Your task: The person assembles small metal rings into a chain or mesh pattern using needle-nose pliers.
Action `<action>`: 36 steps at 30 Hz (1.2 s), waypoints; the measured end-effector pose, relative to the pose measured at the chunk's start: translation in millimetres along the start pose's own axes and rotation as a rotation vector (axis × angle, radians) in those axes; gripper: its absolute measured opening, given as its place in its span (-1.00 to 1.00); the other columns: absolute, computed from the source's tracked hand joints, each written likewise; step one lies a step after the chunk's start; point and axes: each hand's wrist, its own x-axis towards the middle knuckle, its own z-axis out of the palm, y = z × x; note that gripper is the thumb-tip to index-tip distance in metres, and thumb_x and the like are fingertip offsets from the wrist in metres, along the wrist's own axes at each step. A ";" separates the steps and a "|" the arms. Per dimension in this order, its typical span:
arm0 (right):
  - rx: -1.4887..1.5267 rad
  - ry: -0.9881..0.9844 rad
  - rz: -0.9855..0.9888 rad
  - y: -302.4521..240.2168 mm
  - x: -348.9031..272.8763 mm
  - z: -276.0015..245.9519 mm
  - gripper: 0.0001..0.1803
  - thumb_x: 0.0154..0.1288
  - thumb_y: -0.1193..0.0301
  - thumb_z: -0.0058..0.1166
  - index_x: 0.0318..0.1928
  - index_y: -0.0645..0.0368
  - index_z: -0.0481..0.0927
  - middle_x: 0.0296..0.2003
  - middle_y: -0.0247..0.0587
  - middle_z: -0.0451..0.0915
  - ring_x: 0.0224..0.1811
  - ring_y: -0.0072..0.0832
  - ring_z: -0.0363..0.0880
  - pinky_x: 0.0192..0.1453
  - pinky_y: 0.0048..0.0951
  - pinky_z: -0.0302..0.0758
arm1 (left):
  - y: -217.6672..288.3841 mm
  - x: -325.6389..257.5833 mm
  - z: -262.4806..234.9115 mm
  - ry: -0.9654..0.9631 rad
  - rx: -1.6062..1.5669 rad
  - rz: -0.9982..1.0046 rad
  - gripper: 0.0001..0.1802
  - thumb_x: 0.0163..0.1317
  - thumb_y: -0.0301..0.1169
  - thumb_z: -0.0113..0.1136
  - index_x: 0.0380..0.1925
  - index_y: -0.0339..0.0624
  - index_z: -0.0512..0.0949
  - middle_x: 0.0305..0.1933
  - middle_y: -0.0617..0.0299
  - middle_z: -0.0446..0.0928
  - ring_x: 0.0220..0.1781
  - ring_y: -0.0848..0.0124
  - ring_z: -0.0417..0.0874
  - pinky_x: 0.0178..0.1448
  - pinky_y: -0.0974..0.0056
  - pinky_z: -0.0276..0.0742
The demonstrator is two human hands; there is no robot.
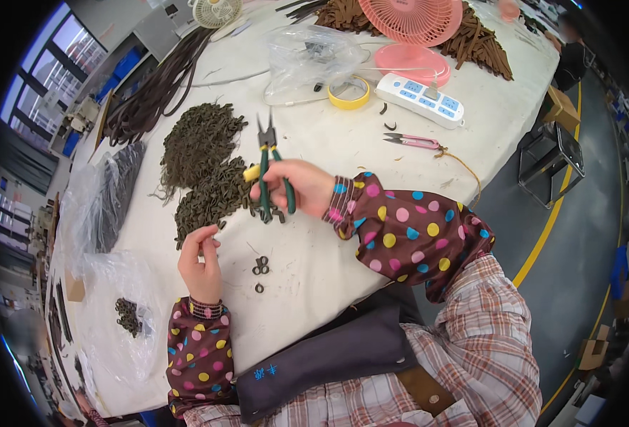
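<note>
My right hand (297, 186) is closed round needle-nosed pliers (265, 164) with green handles; their thin jaws are apart and point away from me. Something yellow (251, 173) shows at its fingers, perhaps tape. My left hand (201, 265) has its fingers curled together at the near edge of a heap of small dark pieces (211, 188). A dark bit shows by its fingertips, too small to make out. Between my hands and the table's near edge lie several small dark rings (260, 267).
A clear bag (119, 324) with dark rings and a wrapped dark bundle (119, 199) lie left. Beyond are long dark strips (154, 89), yellow tape (348, 93), a white power strip (421, 101), pink-handled thread snips (410, 140), a pink fan (414, 18) and brown strips (474, 46).
</note>
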 end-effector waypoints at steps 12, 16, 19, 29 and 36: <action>-0.398 0.286 -0.004 -23.5 -4.9 -16.8 -0.74 0.24 0.37 -0.19 -0.11 0.25 0.36 -0.27 -0.21 0.54 -0.60 -0.60 0.41 -0.48 -0.45 0.47 | -27.8 -15.8 -66.5 -0.101 0.551 -0.424 -0.30 0.01 -0.29 0.29 0.13 -0.30 0.23 -0.02 -0.05 0.30 -0.33 0.27 0.48 -0.17 0.28 0.46; -0.510 0.305 0.104 -10.1 1.0 -15.8 -0.74 0.24 0.38 -0.22 -0.11 0.25 0.35 -0.25 -0.24 0.52 -0.56 -0.56 0.46 -0.44 -0.45 0.53 | -36.1 -17.9 -57.7 -0.207 0.588 -0.347 -0.22 -0.05 -0.29 0.34 0.15 -0.31 0.20 -0.03 -0.05 0.32 -0.34 0.32 0.52 -0.15 0.30 0.48; -0.513 0.320 0.072 -2.6 6.5 -20.5 -0.72 0.24 0.39 -0.23 -0.07 0.24 0.34 -0.24 -0.23 0.51 -0.54 -0.54 0.49 -0.42 -0.46 0.54 | -36.8 -2.5 -44.2 -0.255 0.445 -0.352 -0.25 -0.05 -0.32 0.34 0.15 -0.28 0.24 -0.08 0.03 0.36 -0.43 0.43 0.48 -0.23 0.36 0.47; -0.338 0.176 -0.006 30.5 46.9 28.6 -0.73 0.27 0.39 -0.22 -0.05 0.21 0.32 -0.18 -0.17 0.48 -0.51 -0.52 0.49 -0.38 -0.43 0.56 | -29.8 25.0 -4.6 -0.260 0.093 -0.238 -0.42 -0.03 -0.52 0.26 0.06 -0.23 0.33 -0.11 0.07 0.38 -0.42 0.39 0.56 -0.24 0.34 0.50; -0.388 0.109 -0.147 -13.4 21.2 16.1 -0.74 0.25 0.40 -0.21 -0.08 0.26 0.33 -0.22 -0.15 0.52 -0.61 -0.60 0.42 -0.53 -0.53 0.46 | -10.0 24.9 -5.7 -0.201 0.292 0.071 -0.53 -0.02 -0.43 0.27 -0.04 -0.18 0.42 -0.06 0.15 0.38 -0.22 0.31 0.50 -0.15 0.31 0.44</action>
